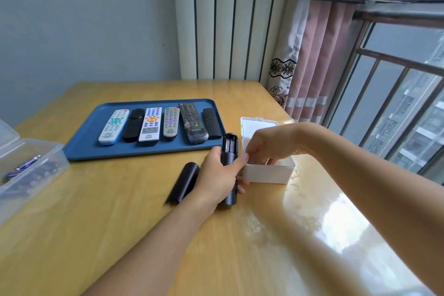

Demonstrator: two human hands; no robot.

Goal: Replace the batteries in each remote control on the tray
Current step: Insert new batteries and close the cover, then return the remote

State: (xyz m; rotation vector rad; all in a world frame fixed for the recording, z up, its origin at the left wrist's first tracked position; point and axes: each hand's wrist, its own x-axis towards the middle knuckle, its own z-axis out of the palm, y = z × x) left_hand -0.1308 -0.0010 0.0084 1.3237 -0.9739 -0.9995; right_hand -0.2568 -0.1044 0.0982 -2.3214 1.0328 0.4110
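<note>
Now left hand (217,175) grips slim black remote (230,151); right hand (266,144) inside white box (269,173).

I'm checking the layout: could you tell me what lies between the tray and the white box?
In the head view, the open black remote, held by the left hand.

The bench (120,223) is glossy varnished wood, mirroring window light. The tray (81,142) looks like smooth matt blue plastic. The white box (269,174) is matt plastic; the storage tub (36,170) clear plastic.
</note>
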